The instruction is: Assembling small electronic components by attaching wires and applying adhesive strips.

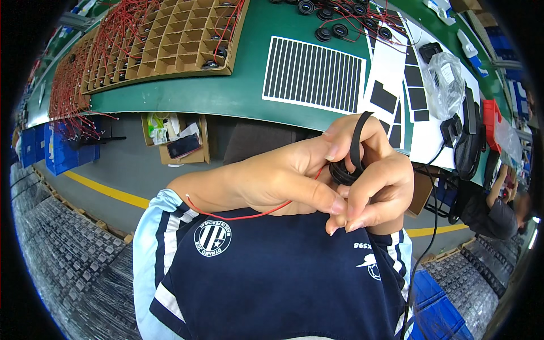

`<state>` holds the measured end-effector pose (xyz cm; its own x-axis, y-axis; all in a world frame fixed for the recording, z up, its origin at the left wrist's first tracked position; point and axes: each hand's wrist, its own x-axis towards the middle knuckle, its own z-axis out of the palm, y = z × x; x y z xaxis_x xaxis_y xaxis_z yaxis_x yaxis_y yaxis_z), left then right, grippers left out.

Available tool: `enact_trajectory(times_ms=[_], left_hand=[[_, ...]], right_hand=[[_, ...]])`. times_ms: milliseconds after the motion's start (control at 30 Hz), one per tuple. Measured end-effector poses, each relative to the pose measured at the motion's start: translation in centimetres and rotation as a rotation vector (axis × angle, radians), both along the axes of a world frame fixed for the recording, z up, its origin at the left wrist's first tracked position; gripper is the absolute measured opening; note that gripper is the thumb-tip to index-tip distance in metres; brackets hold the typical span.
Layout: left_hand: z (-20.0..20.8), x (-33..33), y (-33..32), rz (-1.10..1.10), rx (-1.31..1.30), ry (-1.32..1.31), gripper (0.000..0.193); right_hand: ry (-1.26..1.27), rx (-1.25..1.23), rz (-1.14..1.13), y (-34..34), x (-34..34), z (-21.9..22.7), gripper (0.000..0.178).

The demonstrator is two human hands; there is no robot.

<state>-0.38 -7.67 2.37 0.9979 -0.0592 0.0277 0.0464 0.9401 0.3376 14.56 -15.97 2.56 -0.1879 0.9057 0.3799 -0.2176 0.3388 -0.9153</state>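
Observation:
In front of my chest, my two hands meet around a small round black speaker (341, 173), partly hidden by fingers. My left hand (277, 175) is closed on it, thumb along its near side. From the speaker a thin red wire (243, 217) trails left beneath my left hand to my wrist. A narrow black strip (356, 144) stands up in a curve beside the speaker, its lower part lying against it. My right hand (385, 184) is closed at the strip, its thumb and fingertips pinched together beside my left thumb; the strip's lower end is hidden.
A green table (192, 102) carries a divided cardboard box (187, 51) with red-wired parts, a sheet of black strips (314, 73), loose black speakers (339, 31) and a clear plastic bag (445, 85). Below stands a small carton with a phone (184, 146). A person (496, 209) is at the right.

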Motion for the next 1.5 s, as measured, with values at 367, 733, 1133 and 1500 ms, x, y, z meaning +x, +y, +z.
enact_trajectory(times_ms=[367,733,1133,1500], left_hand=[[0.0,0.2,-0.2,0.074,0.002,0.025,0.061],[0.4,0.1,0.1,0.018,0.016,0.088,0.049],[0.4,0.2,0.0,-0.027,-0.003,0.118,0.033],[0.1,0.2,-0.2,-0.006,0.027,0.024,0.035]], right_hand=[[-0.092,0.062,-0.147,-0.3,-0.2,0.5,0.019],[-0.055,0.064,-0.139,-0.2,-0.1,0.1,0.018],[0.061,-0.026,-0.062,-0.2,-0.2,-0.5,0.019],[0.045,-0.002,-0.023,0.2,-0.2,-0.7,0.018]])
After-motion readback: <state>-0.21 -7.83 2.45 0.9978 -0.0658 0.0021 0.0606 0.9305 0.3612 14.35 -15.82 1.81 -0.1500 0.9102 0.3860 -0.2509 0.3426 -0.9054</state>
